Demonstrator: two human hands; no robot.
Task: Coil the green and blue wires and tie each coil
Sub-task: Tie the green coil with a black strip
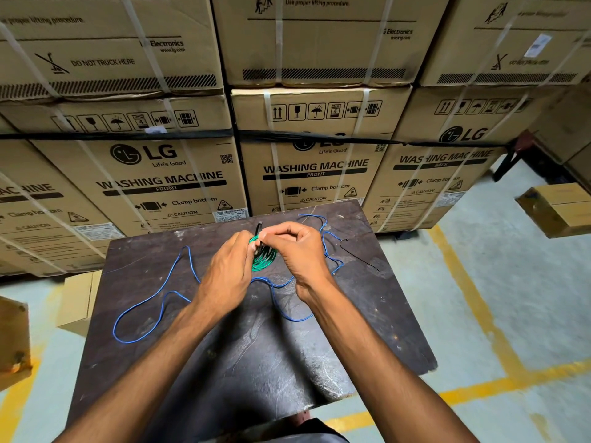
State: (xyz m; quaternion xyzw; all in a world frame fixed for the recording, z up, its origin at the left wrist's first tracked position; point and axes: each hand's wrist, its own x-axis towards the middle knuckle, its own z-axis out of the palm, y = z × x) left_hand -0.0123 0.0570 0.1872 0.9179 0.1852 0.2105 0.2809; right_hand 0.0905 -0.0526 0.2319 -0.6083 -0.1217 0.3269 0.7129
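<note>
green wire (263, 259) sits wound into a small tight coil, held up just above the dark table (351, 330) between both hands near the table's middle. the left hand (228, 276) comes in from the left with its fingers curled against the coil's left edge, gripping it. the right hand (295, 247) closes in from the right, its thumb and forefinger pinching a black tie (258, 230) whose free end sticks up past the coil's top; the two hands are close together, nearly touching over the coil. whether the tie is already wrapped round the coil is hidden behind the fingers. blue wire (153, 298) lies loose and uncoiled on the table, running in one big loop on the left side, passing under the wrists, looping again in front of the right forearm, and trailing up in a tangle toward the far right corner. a second black tie (358, 255) lies flat on the table just right of that tangle, apart from both hands. behind the table stands a wall of stacked cardboard boxes (166, 180) printed with washing machine labels and bound with pale straps. the floor (511, 298) to the right is grey with yellow painted lines, and a small cardboard box (556, 207) shows at the right edge.
</note>
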